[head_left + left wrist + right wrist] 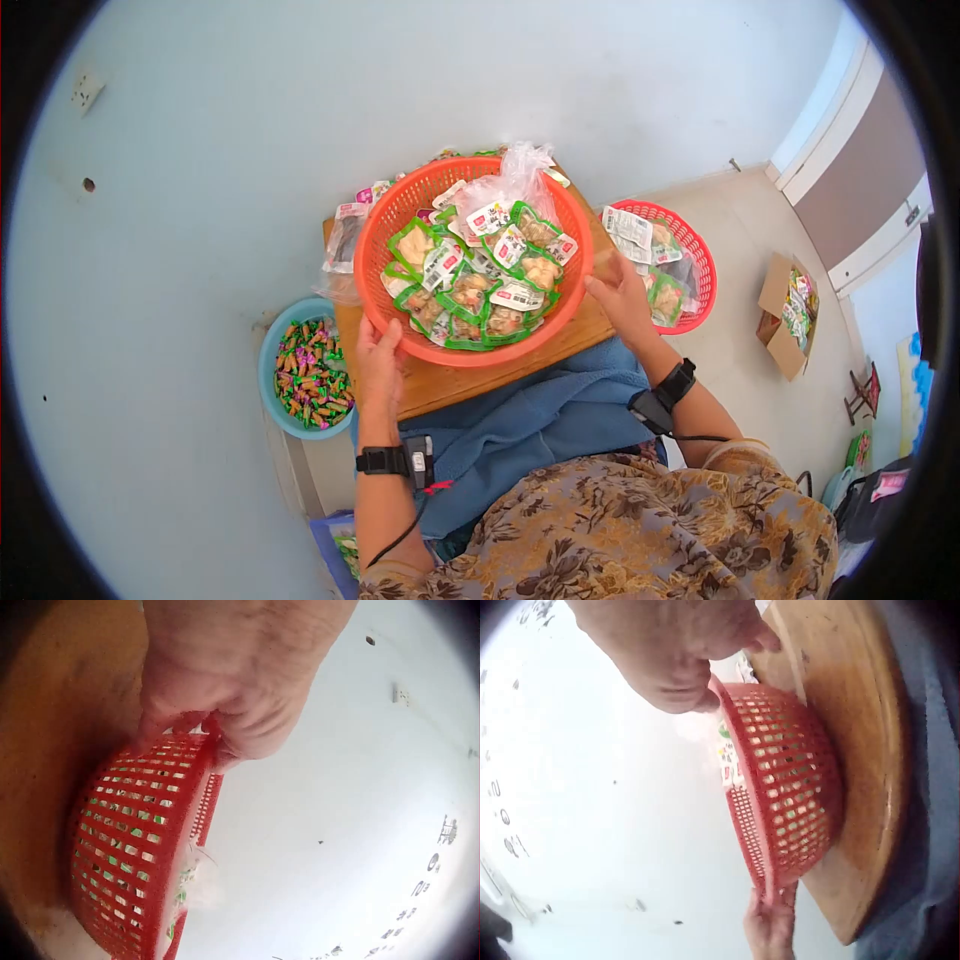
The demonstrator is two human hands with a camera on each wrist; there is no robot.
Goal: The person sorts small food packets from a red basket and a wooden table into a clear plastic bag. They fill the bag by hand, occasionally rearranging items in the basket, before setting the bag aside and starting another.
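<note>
An orange-red plastic basket with slotted sides is over the wooden table. It holds several green-edged clear food packets and a crumpled clear plastic bag at its far side. My left hand grips the near left of the rim, its thumb over the edge and the fingers outside. On the right side my right hand holds the rim, thumb at the edge. In the right wrist view the basket's base is close over the tabletop.
The wooden table has more packets behind the basket. A blue basin of small wrapped pieces is at the left. To the right are a second red basket of packets and a cardboard box. Blue cloth covers the lap.
</note>
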